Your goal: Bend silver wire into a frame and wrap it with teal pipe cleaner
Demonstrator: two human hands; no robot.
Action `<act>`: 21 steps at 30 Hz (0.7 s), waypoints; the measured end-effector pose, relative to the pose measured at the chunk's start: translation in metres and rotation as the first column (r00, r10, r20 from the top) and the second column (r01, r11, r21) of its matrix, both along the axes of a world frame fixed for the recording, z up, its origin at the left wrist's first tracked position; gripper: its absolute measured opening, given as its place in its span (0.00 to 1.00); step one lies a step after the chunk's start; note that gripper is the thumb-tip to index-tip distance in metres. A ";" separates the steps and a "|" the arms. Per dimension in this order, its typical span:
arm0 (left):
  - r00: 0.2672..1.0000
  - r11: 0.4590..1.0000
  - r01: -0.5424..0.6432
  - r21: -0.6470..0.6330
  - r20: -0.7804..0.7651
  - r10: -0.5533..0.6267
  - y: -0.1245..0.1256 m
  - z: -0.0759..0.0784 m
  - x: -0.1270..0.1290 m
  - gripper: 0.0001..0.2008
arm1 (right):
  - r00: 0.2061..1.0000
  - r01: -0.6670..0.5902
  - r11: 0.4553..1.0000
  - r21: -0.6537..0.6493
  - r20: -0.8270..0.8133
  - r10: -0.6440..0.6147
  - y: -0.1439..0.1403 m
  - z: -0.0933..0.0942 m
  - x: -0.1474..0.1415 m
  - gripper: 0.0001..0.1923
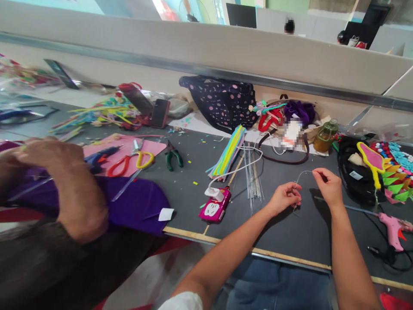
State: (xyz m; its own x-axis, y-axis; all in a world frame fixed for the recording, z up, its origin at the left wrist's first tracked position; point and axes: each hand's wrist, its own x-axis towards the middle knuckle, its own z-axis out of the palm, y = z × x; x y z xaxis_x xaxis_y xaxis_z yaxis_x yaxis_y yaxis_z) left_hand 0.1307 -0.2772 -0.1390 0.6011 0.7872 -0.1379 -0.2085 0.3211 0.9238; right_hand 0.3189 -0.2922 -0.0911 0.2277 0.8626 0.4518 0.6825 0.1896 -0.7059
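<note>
A thin, bent wire (302, 174) runs between my hands above the grey tabletop. My left hand (285, 199) is closed on its lower part, and a tail of wire hangs below the fingers. The far end sits in a pinch of my right hand (328, 186). Left of my hands lies a bundle of straight, thin wires (253, 176). Beside that bundle is a pile of yellow, blue and pink fuzzy stems (227, 153). A pink glue gun (390, 228) with a clear stick rests to the right of my right hand.
A magenta power strip (222, 211) with a white plug and cable stands near the table edge. At left, a co-worker's arms (71, 185) rest over purple cloth (138, 198). Scissors (132, 162), green pliers (173, 157), a glass jar (325, 135) and a polka-dot bag (226, 101) lie beyond.
</note>
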 end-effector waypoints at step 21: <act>0.997 0.990 -0.065 -0.127 0.034 0.070 -0.001 0.008 -0.005 0.23 | 0.923 0.010 0.974 0.224 0.373 -0.095 0.002 -0.001 -0.008 0.09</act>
